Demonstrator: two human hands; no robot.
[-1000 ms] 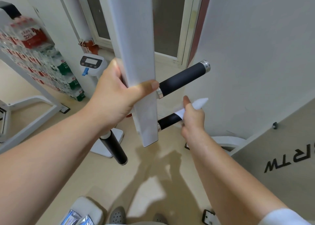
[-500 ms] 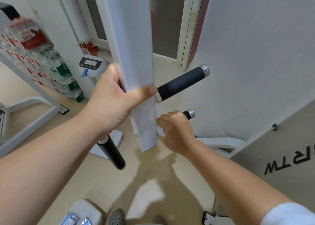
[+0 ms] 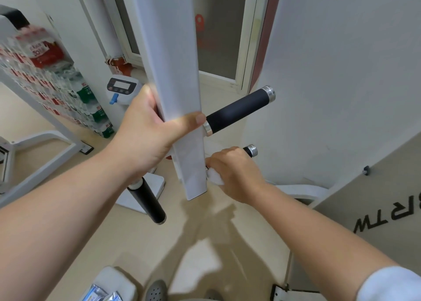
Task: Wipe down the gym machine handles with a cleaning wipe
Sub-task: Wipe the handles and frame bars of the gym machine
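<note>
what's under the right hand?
Under the right hand sits a crumpled white cleaning wipe, wrapped on the lower black foam handle. Only the handle's chrome end cap shows; the covered grip and most of the wipe are hidden.

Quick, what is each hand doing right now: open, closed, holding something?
Left hand: closed around the white machine bar.
Right hand: closed around the lower black handle, with the white wipe under the palm.

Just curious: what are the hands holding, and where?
Left hand grips the white post near its bottom; right hand wraps a wipe around the lower handle.
</note>
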